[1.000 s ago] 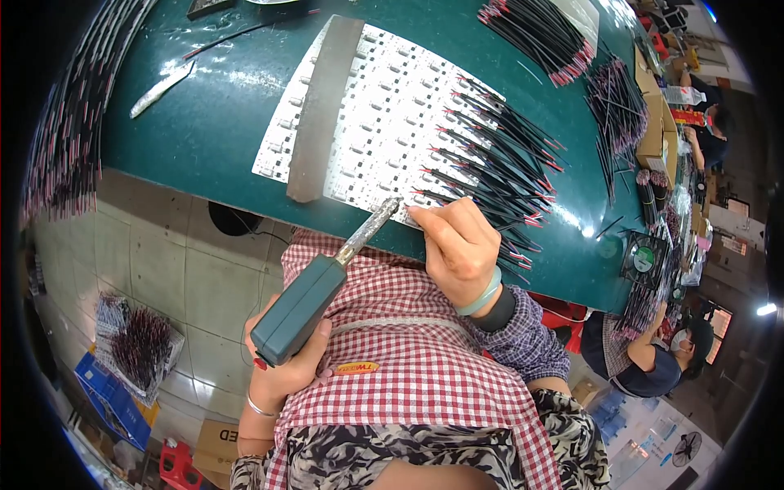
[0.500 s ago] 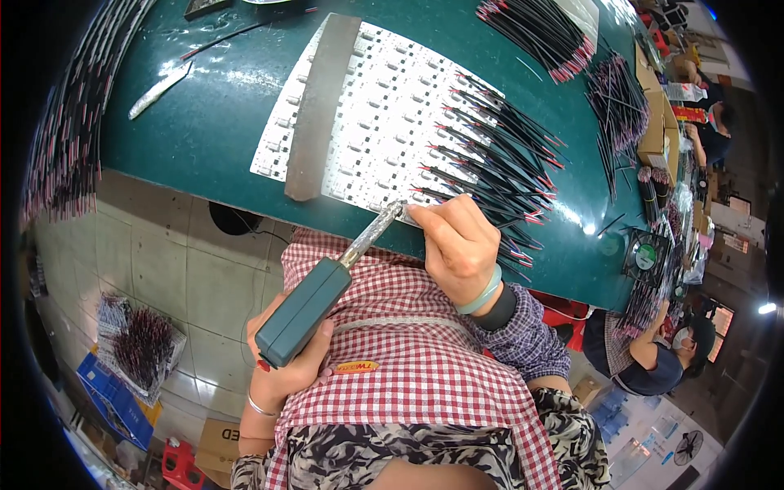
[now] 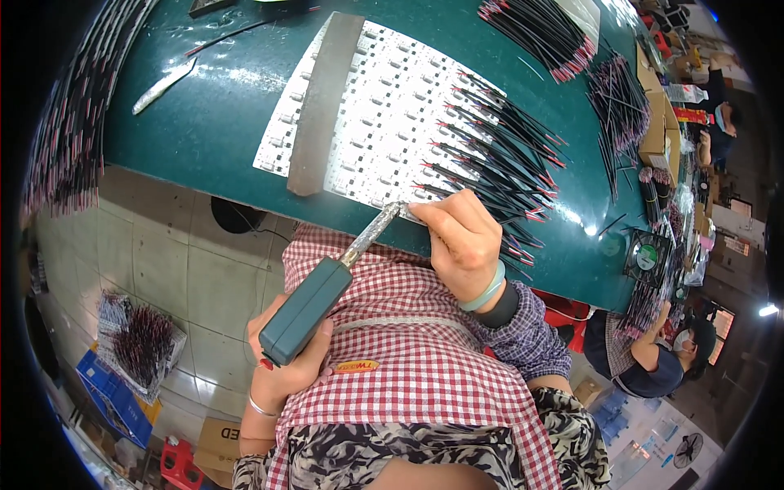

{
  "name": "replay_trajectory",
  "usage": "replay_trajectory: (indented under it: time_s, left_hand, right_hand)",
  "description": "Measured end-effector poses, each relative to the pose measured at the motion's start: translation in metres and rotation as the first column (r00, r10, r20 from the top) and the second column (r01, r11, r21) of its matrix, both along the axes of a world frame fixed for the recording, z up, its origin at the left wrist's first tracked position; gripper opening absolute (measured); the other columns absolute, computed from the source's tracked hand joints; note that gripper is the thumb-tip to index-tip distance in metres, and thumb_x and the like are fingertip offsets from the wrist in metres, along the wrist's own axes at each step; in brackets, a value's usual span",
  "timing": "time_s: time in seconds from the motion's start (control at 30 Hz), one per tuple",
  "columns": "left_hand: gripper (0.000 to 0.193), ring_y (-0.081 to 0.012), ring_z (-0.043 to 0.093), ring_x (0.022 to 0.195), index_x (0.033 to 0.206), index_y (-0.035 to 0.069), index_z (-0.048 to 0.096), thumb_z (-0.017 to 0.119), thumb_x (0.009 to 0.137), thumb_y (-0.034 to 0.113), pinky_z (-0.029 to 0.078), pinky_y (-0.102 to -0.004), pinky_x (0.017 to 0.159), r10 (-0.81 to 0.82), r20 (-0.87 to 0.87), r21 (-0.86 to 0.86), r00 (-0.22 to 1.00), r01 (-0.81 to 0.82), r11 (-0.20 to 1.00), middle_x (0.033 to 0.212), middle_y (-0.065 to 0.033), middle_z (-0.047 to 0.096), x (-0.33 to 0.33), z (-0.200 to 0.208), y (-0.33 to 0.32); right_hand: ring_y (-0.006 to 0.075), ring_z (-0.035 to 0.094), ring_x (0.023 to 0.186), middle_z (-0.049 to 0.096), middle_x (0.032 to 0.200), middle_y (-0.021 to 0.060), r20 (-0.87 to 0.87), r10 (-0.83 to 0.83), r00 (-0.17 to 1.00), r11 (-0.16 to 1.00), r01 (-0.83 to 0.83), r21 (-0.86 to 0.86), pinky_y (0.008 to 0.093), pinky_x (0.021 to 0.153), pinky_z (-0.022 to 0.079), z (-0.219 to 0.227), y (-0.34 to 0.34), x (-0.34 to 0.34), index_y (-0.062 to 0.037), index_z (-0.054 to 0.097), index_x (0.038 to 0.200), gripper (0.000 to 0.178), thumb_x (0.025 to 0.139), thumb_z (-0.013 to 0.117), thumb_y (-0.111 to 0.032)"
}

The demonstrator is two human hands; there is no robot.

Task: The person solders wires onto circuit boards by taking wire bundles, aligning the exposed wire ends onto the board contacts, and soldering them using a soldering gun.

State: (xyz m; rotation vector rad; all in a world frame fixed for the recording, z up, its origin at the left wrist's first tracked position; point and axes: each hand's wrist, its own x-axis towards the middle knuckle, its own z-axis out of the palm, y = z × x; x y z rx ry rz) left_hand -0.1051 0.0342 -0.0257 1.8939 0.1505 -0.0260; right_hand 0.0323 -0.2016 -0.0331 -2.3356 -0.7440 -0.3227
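Note:
My left hand (image 3: 298, 347) is closed around the dark green handle of a soldering iron (image 3: 306, 310). The iron's silvery, crusted tip meets the near edge of a white circuit board sheet (image 3: 384, 110) dotted with small components. Right beside that tip, my right hand (image 3: 465, 245) pinches with thumb and forefinger at the board's near corner; what lies between the fingertips is hidden. Black wires with red ends (image 3: 498, 155) run in a row from the board's right side, fanning out past my right hand. A flat brown metal bar (image 3: 322, 110) lies across the board's left part.
Bundles of black wires (image 3: 539, 37) lie at the table's far right, and more hang at the left (image 3: 69, 122). A whitish pointed stick (image 3: 163, 86) rests on the green table (image 3: 212, 155). Further right are a small fan (image 3: 645, 257), a cardboard box (image 3: 657, 135) and a co-worker (image 3: 670, 355).
Both hands keep almost the same place, with the iron's tip still at the board's near edge. My right hand's knuckles have tilted up slightly.

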Motion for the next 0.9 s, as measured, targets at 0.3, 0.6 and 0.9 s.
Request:
replay_trajectory:
  time_s: [0.3,0.6,0.9]
  left_hand:
    - [0.017,-0.0224,0.063,0.062,0.090,-0.003,0.069,0.074,0.075,0.001,0.049,-0.0312,0.057,0.030,-0.017,-0.026,0.999,-0.030,0.999,0.080,-0.0111,0.065,-0.0059,-0.0050,0.0007]
    - [0.017,-0.0229,0.063,0.061,0.091,-0.003,0.071,0.074,0.074,0.001,0.049,-0.0313,0.057,0.052,0.026,-0.024,0.998,-0.052,0.998,0.080,-0.0122,0.065,-0.0094,-0.0052,0.0015]
    - [0.017,-0.0249,0.064,0.063,0.090,-0.003,0.070,0.075,0.074,0.002,0.049,-0.0310,0.057,0.017,-0.128,-0.039,0.992,-0.022,0.999,0.083,-0.0126,0.066,-0.0099,0.0030,0.0001]
  right_hand:
    - [0.0229,0.056,0.070,0.056,0.076,0.0058,0.004,0.004,1.000,1.000,-0.004,-0.010,0.0342,0.056,0.047,0.0001,-0.0006,-0.0001,-0.0036,0.071,0.093,0.030,0.067,0.066,0.011]
    - [0.0248,0.057,0.071,0.057,0.076,0.0062,-0.025,0.009,1.000,1.000,-0.008,0.028,0.0361,0.057,0.048,-0.0022,-0.0029,0.0009,-0.0058,0.071,0.092,0.030,0.068,0.064,0.012]
    - [0.0249,0.056,0.071,0.057,0.076,0.0063,-0.024,0.033,0.999,0.999,-0.032,0.035,0.0362,0.057,0.048,-0.0019,-0.0027,0.0007,-0.0056,0.072,0.091,0.030,0.067,0.063,0.011]
